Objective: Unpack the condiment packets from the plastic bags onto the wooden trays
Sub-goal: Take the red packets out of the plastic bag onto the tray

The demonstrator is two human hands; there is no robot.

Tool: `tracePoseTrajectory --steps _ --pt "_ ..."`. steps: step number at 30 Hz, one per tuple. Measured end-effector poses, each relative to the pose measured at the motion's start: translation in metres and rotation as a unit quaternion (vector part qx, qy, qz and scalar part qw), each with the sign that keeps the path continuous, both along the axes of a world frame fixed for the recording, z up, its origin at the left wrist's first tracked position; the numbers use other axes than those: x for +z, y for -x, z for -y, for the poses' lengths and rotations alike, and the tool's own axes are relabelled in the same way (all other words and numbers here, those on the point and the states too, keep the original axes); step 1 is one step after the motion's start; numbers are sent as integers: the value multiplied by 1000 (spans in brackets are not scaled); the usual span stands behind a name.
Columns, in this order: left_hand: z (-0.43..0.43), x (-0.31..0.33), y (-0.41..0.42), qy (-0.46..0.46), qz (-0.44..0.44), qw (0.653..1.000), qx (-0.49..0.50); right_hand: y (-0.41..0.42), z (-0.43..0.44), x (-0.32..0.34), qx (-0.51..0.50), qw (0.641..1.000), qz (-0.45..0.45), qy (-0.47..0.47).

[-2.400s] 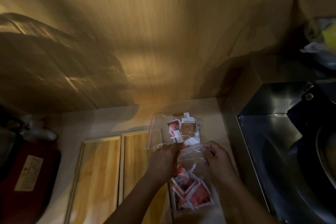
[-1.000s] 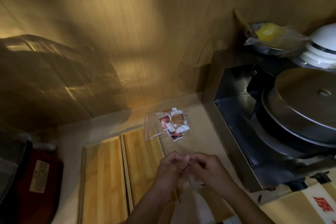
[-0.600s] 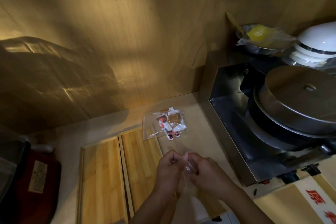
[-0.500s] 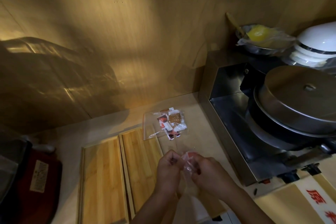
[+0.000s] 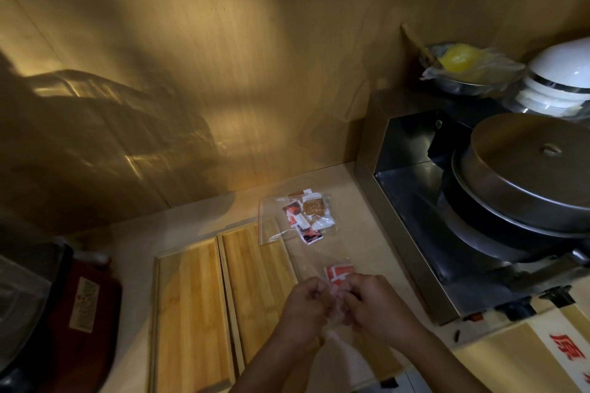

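Observation:
My left hand point(image 5: 303, 306) and my right hand point(image 5: 372, 305) are together above the counter, both pinching a clear plastic bag point(image 5: 335, 324) that hangs down between them. Red and white condiment packets point(image 5: 339, 274) stick out just above my fingers. A second clear bag point(image 5: 277, 222) lies on the counter behind, with several red, white and brown packets point(image 5: 308, 215) in it. Two wooden trays lie side by side to the left: the left tray point(image 5: 191, 319) and the right tray point(image 5: 258, 281). The second bag overlaps the right tray's far corner.
A steel cooker point(image 5: 424, 233) with a large lidded pan point(image 5: 526, 175) stands at the right. Behind it are a bowl with yellow contents under plastic point(image 5: 463, 67) and white bowls point(image 5: 562, 80). A dark red appliance point(image 5: 76, 313) sits at the left. A wood-panelled wall rises behind.
The view has swung right, bringing the cooker into sight. My hands lifted the near bag off the counter and closed together on it; red packets now show above my fingers.

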State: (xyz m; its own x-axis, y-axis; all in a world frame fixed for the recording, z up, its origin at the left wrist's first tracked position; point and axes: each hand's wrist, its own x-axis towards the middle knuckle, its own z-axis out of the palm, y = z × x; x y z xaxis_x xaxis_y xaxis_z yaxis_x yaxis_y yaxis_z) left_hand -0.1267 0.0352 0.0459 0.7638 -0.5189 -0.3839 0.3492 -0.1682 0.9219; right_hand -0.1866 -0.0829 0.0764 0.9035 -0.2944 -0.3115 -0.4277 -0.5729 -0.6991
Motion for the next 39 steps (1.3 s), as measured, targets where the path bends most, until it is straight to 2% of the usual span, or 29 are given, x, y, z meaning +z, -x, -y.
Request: tracePoseTrajectory --steps 5,9,18,21,24,26,28,31,33,36,39 --pt "-3 0 3 14 9 1000 -16 0 -2 8 0 999 -33 14" --pt "-6 -3 1 -40 42 997 -44 -1 -11 10 25 994 -59 91" --pt "-11 -2 -3 -122 103 984 -72 -1 -30 10 43 982 -81 164" --pt "-10 7 -3 -190 147 965 -100 -2 -36 8 43 982 -85 162" --pt "-9 18 -1 -279 223 924 -132 0 -39 3 38 982 -83 166" --pt "-9 22 2 -302 253 908 -143 2 -42 0 31 983 -77 165" --pt "-12 23 0 -268 233 923 -146 2 -45 -1 19 987 -62 145" --pt "-25 15 -7 -147 98 976 -129 2 -35 -2 -45 996 -47 59" --pt "-30 8 -6 -101 30 987 -118 3 -26 -5 -84 996 -21 29" --pt "-24 6 -4 -123 52 989 -63 -3 -21 0 -83 996 8 10" --pt "-20 12 -6 -152 96 983 -37 -10 -18 2 -32 999 0 11"
